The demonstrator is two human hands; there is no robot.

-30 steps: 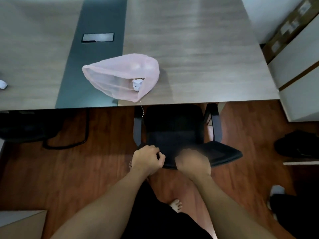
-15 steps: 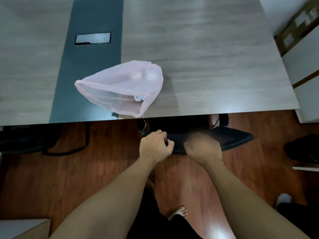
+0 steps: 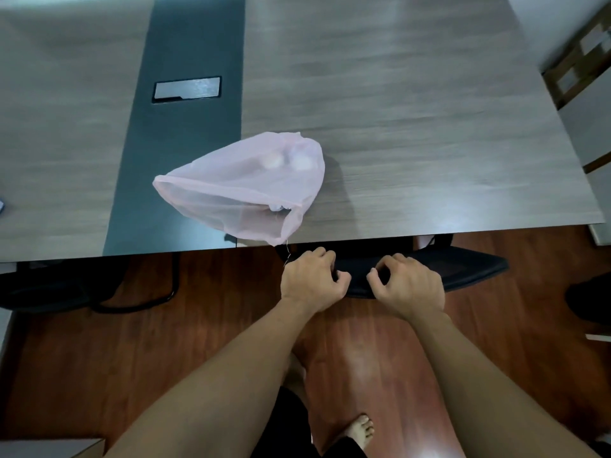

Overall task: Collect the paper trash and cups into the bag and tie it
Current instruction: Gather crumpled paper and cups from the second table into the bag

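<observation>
A sheer pink mesh bag [image 3: 244, 190] lies on its side near the front edge of the wood table [image 3: 429, 127], its mouth facing left. Inside it, white crumpled paper [image 3: 279, 207] sits by the lower seam and two pale round shapes [image 3: 287, 161] lie at the far end. A thin string [image 3: 287, 256] hangs from the bag over the table edge. Below the edge, my left hand [image 3: 312, 280] and my right hand [image 3: 410, 285] curl over the top of a black chair back [image 3: 469, 269]. Neither hand touches the bag.
A dark strip with a metal cable hatch [image 3: 186, 89] runs down the table left of the bag. A small white scrap [image 3: 1, 206] shows at the far left edge. Black chair legs [image 3: 132, 302] stand under the table; cabinets [image 3: 588, 127] stand at the right.
Both hands have pushed the black chair forward, so most of it is now under the table. The view has moved closer to the table; the bag has stayed in place.
</observation>
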